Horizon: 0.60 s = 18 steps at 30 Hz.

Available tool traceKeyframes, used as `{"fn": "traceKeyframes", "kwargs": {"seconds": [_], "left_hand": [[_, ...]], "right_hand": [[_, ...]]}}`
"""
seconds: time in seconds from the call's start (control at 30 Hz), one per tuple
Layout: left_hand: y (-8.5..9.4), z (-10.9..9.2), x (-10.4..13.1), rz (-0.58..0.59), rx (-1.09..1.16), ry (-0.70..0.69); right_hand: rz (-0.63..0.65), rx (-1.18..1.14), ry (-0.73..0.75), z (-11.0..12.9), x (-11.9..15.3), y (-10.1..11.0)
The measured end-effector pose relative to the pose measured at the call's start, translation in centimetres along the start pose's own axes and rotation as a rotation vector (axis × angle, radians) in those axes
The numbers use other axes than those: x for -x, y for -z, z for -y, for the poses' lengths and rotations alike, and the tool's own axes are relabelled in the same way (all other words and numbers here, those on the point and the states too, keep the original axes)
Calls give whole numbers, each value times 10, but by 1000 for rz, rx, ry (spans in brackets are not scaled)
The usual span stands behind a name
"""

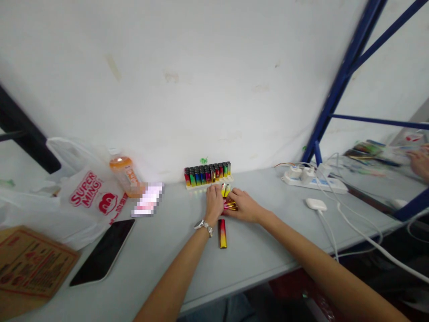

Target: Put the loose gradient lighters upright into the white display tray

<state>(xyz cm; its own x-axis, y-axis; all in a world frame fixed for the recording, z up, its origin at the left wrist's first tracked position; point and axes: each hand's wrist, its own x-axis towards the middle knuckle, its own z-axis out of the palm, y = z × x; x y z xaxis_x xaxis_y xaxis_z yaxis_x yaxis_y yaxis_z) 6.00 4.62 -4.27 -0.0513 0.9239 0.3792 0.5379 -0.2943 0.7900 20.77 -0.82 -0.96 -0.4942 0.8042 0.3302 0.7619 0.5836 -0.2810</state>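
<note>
My left hand, wearing a silver wristwatch, curls round the left side of a small group of shiny yellow, gold and red metallic pieces. From the right, my right hand closes on the same pieces, its fingers bent towards the left hand. How many each hand holds is hidden by the fingers. Just behind stands a white tray with rows of upright lighters, black-topped with metallic bodies in several colours. Nearer to me, a flat red-to-yellow shiny strip lies alone on the grey table.
On the left are a plastic bag, a cardboard box, an orange bottle, a lit phone and a dark tablet. A power strip, white charger and cables occupy the right, beside a blue frame. Another person's hand shows far right.
</note>
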Motion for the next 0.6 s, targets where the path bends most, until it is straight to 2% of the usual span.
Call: {"fn": "traceKeyframes", "kwargs": {"seconds": [0.2, 0.33, 0.43, 0.6], "left_hand": [[22, 11, -1, 41, 211, 16], [32, 18, 2, 29, 280, 41], [36, 20, 5, 1, 283, 54], [37, 16, 9, 0, 265, 33]], "right_hand": [[74, -3, 1, -2, 4, -1], [17, -100, -16, -8, 0, -2], [-103, -383, -94, -8, -6, -2], [-311, -1077, -255, 4, -33, -10]]}}
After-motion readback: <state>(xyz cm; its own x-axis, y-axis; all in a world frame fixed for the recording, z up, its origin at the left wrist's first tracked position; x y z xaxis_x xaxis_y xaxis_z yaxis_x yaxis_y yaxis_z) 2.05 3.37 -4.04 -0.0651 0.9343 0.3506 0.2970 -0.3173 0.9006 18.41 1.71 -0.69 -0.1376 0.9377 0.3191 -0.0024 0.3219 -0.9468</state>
